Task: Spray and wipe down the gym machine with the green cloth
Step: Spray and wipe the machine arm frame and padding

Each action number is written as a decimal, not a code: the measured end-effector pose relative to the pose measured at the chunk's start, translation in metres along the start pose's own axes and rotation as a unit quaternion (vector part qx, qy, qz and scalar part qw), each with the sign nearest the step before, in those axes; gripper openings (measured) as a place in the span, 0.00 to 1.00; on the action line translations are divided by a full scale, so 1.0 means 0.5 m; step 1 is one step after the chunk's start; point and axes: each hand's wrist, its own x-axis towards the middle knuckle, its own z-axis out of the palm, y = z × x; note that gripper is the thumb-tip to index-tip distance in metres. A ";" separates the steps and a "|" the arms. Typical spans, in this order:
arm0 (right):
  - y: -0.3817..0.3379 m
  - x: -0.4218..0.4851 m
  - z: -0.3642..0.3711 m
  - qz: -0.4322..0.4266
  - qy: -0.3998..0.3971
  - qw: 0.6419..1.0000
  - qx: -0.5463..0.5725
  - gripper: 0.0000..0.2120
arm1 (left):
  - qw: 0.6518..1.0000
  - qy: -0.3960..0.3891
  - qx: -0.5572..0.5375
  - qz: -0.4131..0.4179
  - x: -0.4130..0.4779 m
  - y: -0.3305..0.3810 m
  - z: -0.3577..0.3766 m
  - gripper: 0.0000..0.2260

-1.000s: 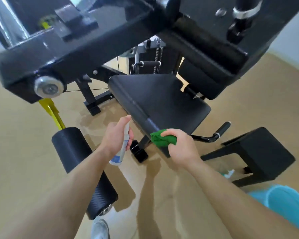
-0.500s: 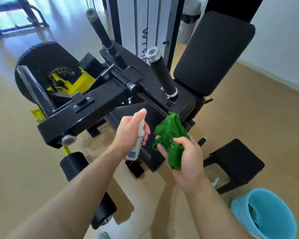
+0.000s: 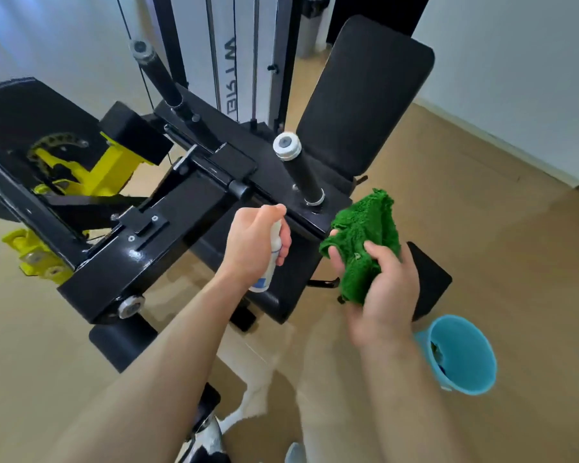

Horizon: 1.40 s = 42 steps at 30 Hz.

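Hands worked above a black gym machine (image 3: 168, 235) with yellow parts, seen from the wearer's head. The left hand (image 3: 254, 248) gripped a small white spray bottle (image 3: 268, 272), its fingers (image 3: 283, 252) curled round the body and the forefinger resting on top, where the nozzle seemed to face the machine's black frame. The right hand (image 3: 381, 295) held the green cloth (image 3: 365, 235) bunched up, curled round its lower part, in the air just right of the frame and touching nothing on it. A blue bucket (image 3: 462, 355) stood on the floor (image 3: 482, 228) to the right.

Risks, by judgement: the nozzle was hidden behind the forefinger, so a press could send mist past the frame onto the floor, which looked glossy below the machine and could turn slippery. The loosely bunched cloth could snag on the upright handle post (image 3: 301, 175) near it, or slip from the hand. The small bottle, once wet, could twist in the grip.
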 end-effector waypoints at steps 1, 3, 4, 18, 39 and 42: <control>0.005 0.001 0.021 -0.023 -0.009 1.000 0.001 0.19 | 1.000 -0.005 0.003 -0.001 0.001 0.001 -0.011 0.23; 0.010 0.008 0.066 -0.092 -0.034 0.995 -0.025 0.26 | 1.000 -0.005 0.020 0.005 -0.002 0.002 -0.035 0.26; 0.011 0.017 0.090 -0.136 -0.051 0.987 -0.062 0.29 | 1.000 -0.001 0.027 0.009 -0.005 0.003 -0.047 0.28; 0.108 0.211 0.077 -0.392 -0.157 0.733 -0.533 0.34 | 0.996 0.091 0.001 -0.021 0.012 0.045 -0.064 0.27; -0.018 0.266 0.193 -0.098 -0.259 0.803 -0.528 0.16 | 0.998 0.059 -0.017 -0.019 0.070 0.098 -0.106 0.27; 0.060 0.188 0.171 -0.206 -0.170 0.895 -0.356 0.16 | 0.999 0.040 -0.011 -0.023 0.068 0.105 -0.120 0.27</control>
